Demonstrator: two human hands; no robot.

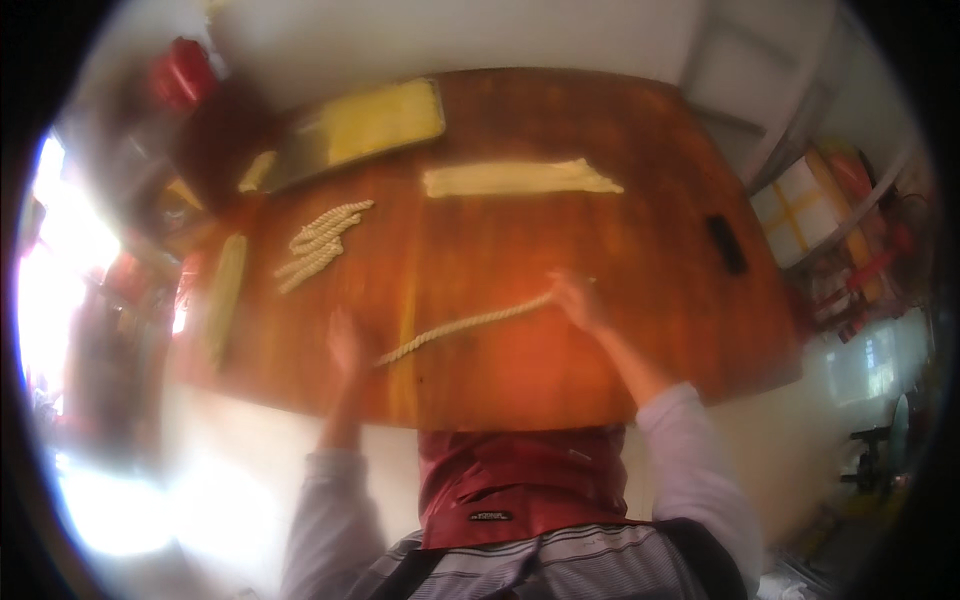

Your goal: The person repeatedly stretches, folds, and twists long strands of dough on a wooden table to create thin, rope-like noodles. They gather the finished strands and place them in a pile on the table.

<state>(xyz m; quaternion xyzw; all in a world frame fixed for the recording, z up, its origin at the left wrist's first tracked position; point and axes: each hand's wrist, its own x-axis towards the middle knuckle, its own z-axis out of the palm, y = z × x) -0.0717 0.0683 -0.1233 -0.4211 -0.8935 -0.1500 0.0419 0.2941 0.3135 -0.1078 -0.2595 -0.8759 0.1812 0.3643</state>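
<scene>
A twisted dough rope (472,322) lies slantwise across the wooden table before me. My right hand (576,301) is at its right end, blurred, with a small tip showing past the fingers. Beside the rope's left end is my left hand (346,345), also blurred; whether it touches the dough I cannot tell. Several finished-looking twists (322,240) lie side by side at the upper left. Flat dough strips (521,178) lie together near the table's far side. Another long piece of dough (227,300) rests by the left edge.
A metal tray (386,124) with yellow contents stands at the back left, a small dough piece (257,171) by its near corner. A dark oblong object (726,244) lies at the right of the wooden table (660,322). A red container (182,73) is beyond the far left corner.
</scene>
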